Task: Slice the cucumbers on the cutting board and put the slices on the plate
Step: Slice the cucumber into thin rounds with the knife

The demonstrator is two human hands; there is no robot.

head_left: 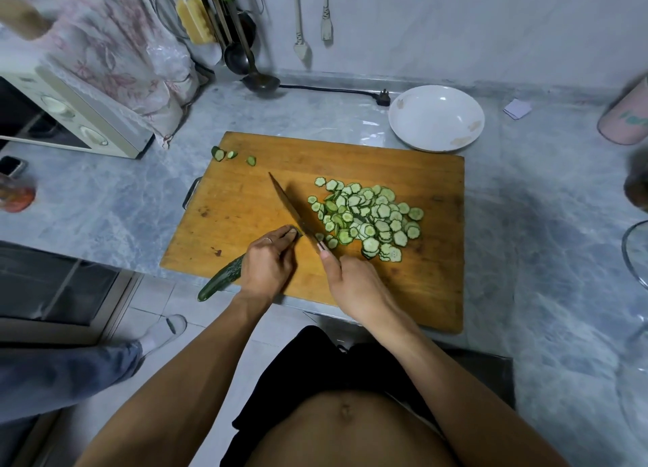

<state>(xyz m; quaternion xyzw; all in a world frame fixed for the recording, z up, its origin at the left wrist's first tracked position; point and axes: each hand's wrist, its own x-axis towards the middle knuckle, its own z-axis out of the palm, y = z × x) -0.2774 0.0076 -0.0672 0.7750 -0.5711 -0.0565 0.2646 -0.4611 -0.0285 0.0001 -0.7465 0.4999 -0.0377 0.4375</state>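
While curling left hand (pixel 268 261) on cucumber (pixel 221 281) to steady it, gripping knife (pixel 294 211) in right hand (pixel 354 284), slicing beside pile (pixel 368 217); plate (pixel 403 130) waiting.

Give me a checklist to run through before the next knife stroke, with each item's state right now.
1. Left hand holds the cucumber down: ok.
2. Left fingertips curled back from the knife blade: cannot tell, they sit right against it.
3. Right hand grips the knife handle: ok.
4. Cucumber fully on the cutting board: not ok, its tail overhangs the near edge.
5. Plate ready for the slices: ok.
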